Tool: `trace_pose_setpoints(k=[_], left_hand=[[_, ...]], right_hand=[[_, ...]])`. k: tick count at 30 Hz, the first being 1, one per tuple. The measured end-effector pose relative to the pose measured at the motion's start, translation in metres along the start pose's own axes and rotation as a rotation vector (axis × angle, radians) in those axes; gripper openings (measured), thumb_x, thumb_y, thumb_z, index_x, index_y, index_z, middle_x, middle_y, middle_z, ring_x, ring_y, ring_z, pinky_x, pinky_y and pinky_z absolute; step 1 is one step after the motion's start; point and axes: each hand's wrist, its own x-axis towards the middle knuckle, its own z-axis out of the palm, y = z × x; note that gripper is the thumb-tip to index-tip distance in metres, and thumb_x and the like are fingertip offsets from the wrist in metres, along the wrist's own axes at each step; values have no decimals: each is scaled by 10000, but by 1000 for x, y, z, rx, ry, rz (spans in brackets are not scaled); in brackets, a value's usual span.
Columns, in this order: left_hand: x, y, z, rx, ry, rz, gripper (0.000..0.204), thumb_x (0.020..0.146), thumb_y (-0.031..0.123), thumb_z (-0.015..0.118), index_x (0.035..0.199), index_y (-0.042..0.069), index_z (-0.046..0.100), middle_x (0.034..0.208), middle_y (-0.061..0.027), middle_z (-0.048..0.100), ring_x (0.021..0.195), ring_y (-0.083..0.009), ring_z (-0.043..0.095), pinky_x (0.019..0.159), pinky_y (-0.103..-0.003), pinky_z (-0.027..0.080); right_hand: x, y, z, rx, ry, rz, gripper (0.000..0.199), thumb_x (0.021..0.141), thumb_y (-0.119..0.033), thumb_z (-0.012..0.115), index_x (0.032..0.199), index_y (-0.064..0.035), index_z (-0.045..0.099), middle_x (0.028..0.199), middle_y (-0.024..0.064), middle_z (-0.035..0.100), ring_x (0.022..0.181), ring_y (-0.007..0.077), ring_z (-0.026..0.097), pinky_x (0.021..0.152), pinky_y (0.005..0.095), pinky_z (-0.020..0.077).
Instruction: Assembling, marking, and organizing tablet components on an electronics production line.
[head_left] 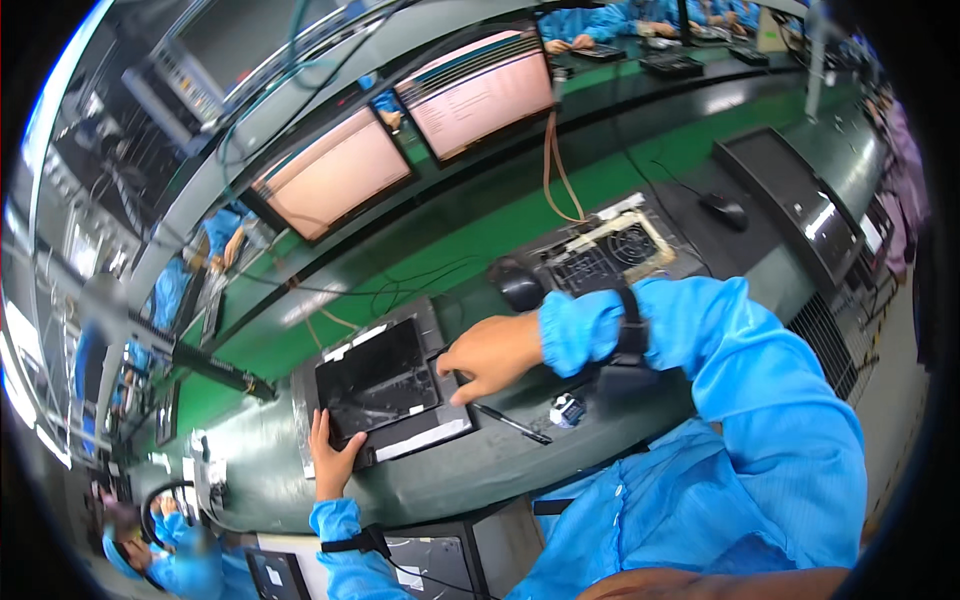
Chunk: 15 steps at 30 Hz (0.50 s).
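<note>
A dark, glossy flat screen panel [375, 375] lies on a black pad [425, 425] with pale strips along its edges. My left hand [335, 458] rests at the panel's near left corner, thumb and fingers spread apart. At the panel's right edge, my right hand [492, 355] is bent downward with its fingers curled and the thumb near them. Something small and dark shows between that thumb and the fingers, too unclear to name. A black pen [512, 424] lies just nearer to me than my right hand, beside a small white and dark item [566, 410].
Two lit monitors [480, 90] stand behind the green bench. To the right are a black mouse [722, 210], a keypad-like board with a fan grille [610, 250] and a dark tray [790, 205]. A black rounded object [518, 284] sits past my right hand. Co-workers' hands show across the bench.
</note>
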Motion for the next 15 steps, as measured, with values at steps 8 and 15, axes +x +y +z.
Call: trace_pose_setpoints(k=[8,15], left_hand=[[-72,144,-2,-624,298,12,323,1011,147,614,1264,-51,588,1227,-171,621,1154,-263,589,1039,-376,447],[-133,238,99,-796,449,-56,188,1035,112,547,888,3,590,664,-18,525,592,-76,453,549,-240,348]], right_hand=[[-303,63,-62,-44,776,528,404,921,-288,721,1226,-34,645,1012,137,694,871,288,683,767,395,545],[-410,177,-25,-552,897,792,605,893,-379,718,1403,-98,556,1434,216,487,1280,407,516,1061,457,443]])
